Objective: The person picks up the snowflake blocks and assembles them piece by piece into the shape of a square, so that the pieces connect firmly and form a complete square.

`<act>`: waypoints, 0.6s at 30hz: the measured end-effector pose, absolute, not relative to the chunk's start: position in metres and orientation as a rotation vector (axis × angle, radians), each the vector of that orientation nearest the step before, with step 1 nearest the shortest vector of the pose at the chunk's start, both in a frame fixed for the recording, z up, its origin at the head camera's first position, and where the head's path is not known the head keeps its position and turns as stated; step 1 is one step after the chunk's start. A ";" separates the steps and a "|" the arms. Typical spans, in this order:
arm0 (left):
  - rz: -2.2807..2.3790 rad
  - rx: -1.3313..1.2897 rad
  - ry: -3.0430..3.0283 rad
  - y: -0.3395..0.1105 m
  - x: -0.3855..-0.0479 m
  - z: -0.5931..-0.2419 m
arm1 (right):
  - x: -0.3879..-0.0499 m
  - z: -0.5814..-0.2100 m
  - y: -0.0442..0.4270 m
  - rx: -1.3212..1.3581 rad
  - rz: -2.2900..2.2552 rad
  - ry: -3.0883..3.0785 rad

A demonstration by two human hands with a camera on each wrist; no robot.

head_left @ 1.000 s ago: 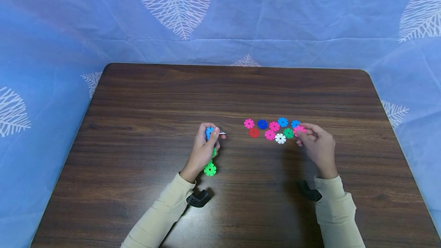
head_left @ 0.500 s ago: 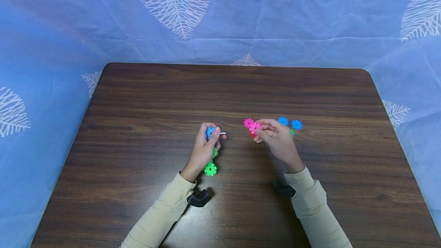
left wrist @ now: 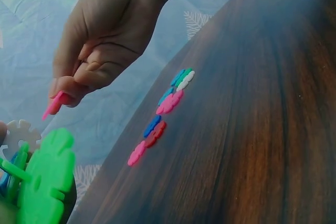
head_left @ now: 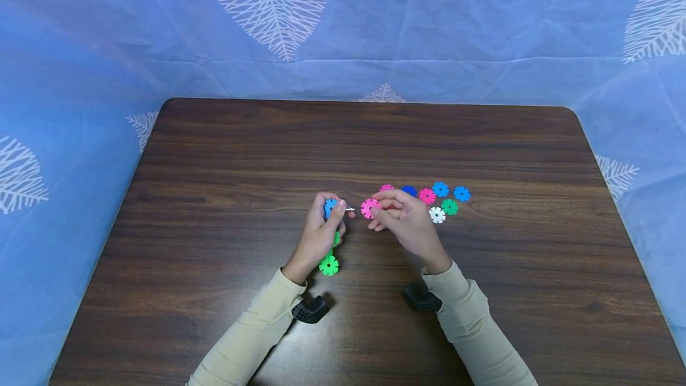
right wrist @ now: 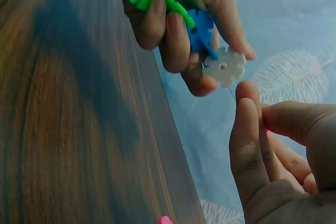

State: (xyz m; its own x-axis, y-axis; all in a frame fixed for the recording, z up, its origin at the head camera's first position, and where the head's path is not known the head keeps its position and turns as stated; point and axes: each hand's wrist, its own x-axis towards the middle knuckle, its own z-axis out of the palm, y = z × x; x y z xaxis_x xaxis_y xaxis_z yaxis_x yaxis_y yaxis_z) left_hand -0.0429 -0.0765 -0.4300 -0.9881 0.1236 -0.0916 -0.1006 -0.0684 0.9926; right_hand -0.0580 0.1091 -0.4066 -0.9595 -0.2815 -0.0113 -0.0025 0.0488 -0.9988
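My left hand (head_left: 313, 237) grips a chain of slotted plastic discs joined edge to edge. A bright green disc (head_left: 329, 265) hangs at its lower end, a blue disc (head_left: 330, 208) sits by the thumb, and a white disc (right wrist: 224, 67) sticks out past the fingertips towards the right hand. My right hand (head_left: 411, 228) pinches a pink slotted disc (head_left: 368, 208) by thumb and fingers, just right of the white one. A small gap separates the two. From the right wrist, fingers hide nearly all of the pink disc.
Loose slotted discs lie flat behind and right of the right hand, among them a white disc (head_left: 437, 215), a green disc (head_left: 449, 206) and a light blue disc (head_left: 462, 193). A red disc (left wrist: 156, 134) shows from the left wrist. The dark wooden table (head_left: 214, 153) meets a blue leaf-patterned cloth (head_left: 450, 22).
My right hand has carried the pink disc leftward from the right end of the loose discs to beside the left hand. The left hand and its chain have barely moved.
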 end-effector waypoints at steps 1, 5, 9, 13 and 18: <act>2.186 0.021 2.032 -0.076 -0.043 -0.430 | -0.058 -0.406 0.108 -0.295 -2.009 2.121; 2.176 -0.012 2.020 -0.076 -0.042 -0.430 | -0.057 -0.406 0.103 -0.309 -2.013 2.116; 2.156 -0.054 2.028 -0.075 -0.042 -0.428 | -0.056 -0.406 0.100 -0.322 -2.005 2.111; 2.133 -0.070 2.037 -0.075 -0.042 -0.421 | -0.056 -0.406 0.100 -0.336 -1.992 2.116; 2.132 -0.068 2.025 -0.075 -0.041 -0.418 | -0.055 -0.405 0.098 -0.321 -1.974 2.138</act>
